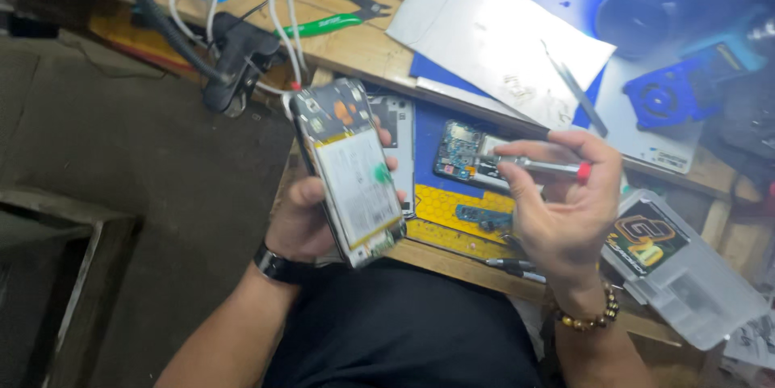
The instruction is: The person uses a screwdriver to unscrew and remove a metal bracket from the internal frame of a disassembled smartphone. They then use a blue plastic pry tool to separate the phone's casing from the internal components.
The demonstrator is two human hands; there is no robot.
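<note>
Two hands are busy over the desk. The left hand has its fingers wrapped around an opened phone, held up with its insides showing. The right hand pinches a thin screwdriver near a small circuit board on the blue and yellow mat. Green pliers lie farther back.

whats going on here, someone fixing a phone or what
A person at a cluttered wooden workbench holds an opened phone in the left hand, back cover off so the battery and board show. The right hand grips a slim metal screwdriver with a red end, tip pointing toward the phone but not touching it. On the blue and yellow mat between the hands lie a loose circuit board and small parts. Green-handled pliers sit farther back.
</note>
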